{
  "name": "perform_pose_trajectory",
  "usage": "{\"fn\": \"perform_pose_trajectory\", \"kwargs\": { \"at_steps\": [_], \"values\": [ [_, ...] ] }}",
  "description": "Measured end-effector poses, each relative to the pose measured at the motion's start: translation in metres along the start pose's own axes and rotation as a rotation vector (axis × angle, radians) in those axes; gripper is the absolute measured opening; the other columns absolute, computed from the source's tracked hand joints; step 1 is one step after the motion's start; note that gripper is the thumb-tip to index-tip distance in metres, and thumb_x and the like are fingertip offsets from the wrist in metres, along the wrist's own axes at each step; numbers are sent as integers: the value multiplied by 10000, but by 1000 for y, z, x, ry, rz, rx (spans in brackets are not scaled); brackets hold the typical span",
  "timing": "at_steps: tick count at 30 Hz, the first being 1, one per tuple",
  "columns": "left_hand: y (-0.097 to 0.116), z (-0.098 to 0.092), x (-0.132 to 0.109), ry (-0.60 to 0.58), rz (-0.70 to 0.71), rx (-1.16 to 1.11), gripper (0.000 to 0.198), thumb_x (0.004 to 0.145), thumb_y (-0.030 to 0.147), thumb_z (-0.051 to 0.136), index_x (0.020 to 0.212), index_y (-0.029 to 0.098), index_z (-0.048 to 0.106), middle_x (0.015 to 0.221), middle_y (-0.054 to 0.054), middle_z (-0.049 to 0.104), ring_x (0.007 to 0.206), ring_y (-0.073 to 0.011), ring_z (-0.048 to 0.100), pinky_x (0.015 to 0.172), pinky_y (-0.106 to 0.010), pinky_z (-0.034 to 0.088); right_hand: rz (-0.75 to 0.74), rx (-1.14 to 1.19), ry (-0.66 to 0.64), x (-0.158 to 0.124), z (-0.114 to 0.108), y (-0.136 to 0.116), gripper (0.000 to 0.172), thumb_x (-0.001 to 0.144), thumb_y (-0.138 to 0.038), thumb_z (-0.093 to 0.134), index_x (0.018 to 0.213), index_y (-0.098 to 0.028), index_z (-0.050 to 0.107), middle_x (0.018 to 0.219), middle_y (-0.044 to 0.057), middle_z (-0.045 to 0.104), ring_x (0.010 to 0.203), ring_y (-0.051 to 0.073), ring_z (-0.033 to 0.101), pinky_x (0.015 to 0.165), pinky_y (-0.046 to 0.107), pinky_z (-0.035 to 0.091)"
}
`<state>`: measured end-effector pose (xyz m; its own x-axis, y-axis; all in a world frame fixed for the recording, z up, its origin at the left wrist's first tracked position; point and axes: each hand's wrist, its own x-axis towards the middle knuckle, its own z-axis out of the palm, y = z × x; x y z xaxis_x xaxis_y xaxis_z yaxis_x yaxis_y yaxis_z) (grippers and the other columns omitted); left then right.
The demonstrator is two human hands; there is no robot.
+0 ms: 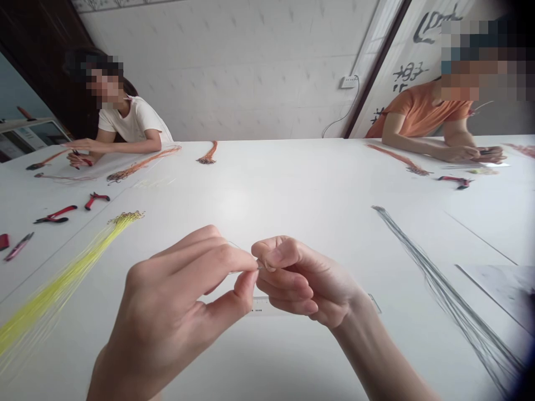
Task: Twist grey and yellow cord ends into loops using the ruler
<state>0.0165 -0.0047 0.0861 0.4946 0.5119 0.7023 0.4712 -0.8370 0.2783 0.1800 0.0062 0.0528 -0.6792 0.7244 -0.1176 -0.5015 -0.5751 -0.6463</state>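
Note:
My left hand (179, 295) is closed in a pinch of thumb and forefinger on a thin grey strand (235, 272). Its fingertips meet those of my right hand (292, 278), which is also pinched closed on the strand, with the other fingers curled. The point where the strand passes between the fingertips is mostly hidden. Under the hands a clear ruler (261, 306) lies on the white table (267, 362), partly covered. To the right is a bundle of grey strands (422, 273); to the left, a bundle of yellow strands (83, 262) with brownish ends.
Red-handled pliers (56, 215) and smaller pliers (96, 200) lie at left, near a pink-handled tool (20, 246). Orange bundles (142, 163) lie farther back. Two people sit across the table, one in a white shirt (142, 120), one in an orange shirt (412, 106), hands occupied.

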Motion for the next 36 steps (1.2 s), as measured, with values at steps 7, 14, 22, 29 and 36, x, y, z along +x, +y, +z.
{"fn": "perform_pose_trajectory", "kwargs": {
  "at_steps": [7, 14, 22, 29, 36],
  "values": [
    [1, 0, -1, -10, -7, 12, 161, 785, 27, 556, 719, 171, 588, 566, 65, 438, 538, -44, 416, 517, -179, 370, -2, 7, 2, 1, 0, 0, 278, 654, -165, 548, 453, -153, 356, 354, -78, 338, 287, -3, 249, 255, 81, 256],
    [1, 0, -1, -12, -11, 21, 164, 776, 23, 561, 724, 175, 593, 567, 64, 422, 538, -47, 412, 515, -183, 366, 10, 6, -4, 1, 0, 0, 287, 653, -172, 551, 449, -152, 351, 355, -81, 328, 287, -6, 240, 256, 80, 256],
    [1, 1, 0, -7, -1, 19, 165, 783, 19, 555, 721, 169, 585, 576, 60, 436, 551, -49, 419, 521, -186, 371, 6, 40, -18, 1, -1, 0, 274, 676, -156, 529, 464, -154, 355, 366, -79, 338, 290, -3, 252, 259, 77, 267],
    [-1, 0, 1, -25, 0, 18, 169, 787, 11, 544, 735, 163, 597, 565, 61, 440, 549, -47, 403, 514, -179, 367, 10, 66, -44, 3, -2, 0, 278, 690, -155, 508, 466, -157, 342, 375, -83, 319, 312, -1, 235, 264, 72, 275],
    [0, -1, 0, -25, -6, 24, 170, 778, 18, 550, 720, 172, 593, 571, 62, 443, 543, -49, 424, 524, -188, 377, 16, 72, -35, 2, -2, 0, 264, 684, -153, 505, 471, -157, 350, 376, -82, 326, 315, 1, 233, 266, 74, 272]
  ]
}}
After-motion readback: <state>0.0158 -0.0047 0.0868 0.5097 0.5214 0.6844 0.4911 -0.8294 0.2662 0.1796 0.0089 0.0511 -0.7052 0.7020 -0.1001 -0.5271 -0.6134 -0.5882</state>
